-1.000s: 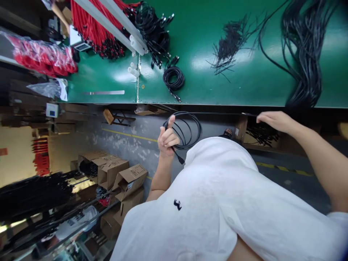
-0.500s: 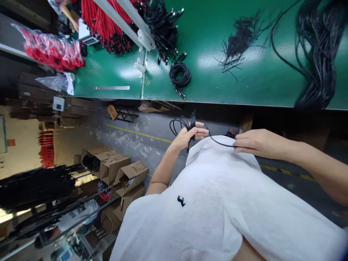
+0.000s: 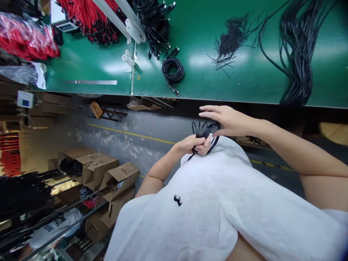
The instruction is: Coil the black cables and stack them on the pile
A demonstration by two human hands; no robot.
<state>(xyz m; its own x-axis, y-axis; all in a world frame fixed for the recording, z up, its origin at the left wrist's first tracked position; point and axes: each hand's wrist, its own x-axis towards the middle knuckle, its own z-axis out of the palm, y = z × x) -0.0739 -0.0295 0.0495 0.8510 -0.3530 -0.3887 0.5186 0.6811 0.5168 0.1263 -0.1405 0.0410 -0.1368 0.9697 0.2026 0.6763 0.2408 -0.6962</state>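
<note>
In front of my waist, my left hand (image 3: 194,144) is closed around a looped black cable (image 3: 202,129). The loops fan out above and to the right of its fingers. Beside them is my right hand (image 3: 227,120), its fingers stretched out past the loops and its thumb close to them. Whether that thumb touches the cable I cannot tell. On the green table (image 3: 190,87) just beyond lies a finished-looking coil of black cable (image 3: 173,70) with metal plugs.
A heap of short black ties (image 3: 231,40) and a long bundle of black cables (image 3: 299,54) lie on the table. Red cables (image 3: 89,18) and black cables (image 3: 152,25) flank white posts (image 3: 133,30). A steel ruler (image 3: 95,82) lies leftward. Cardboard boxes (image 3: 119,177) stand on the floor.
My right hand has moved left from pulling out a cable strand to the loops, and its fingers have spread. My left hand has closed round the cable. The view has shifted slightly.
</note>
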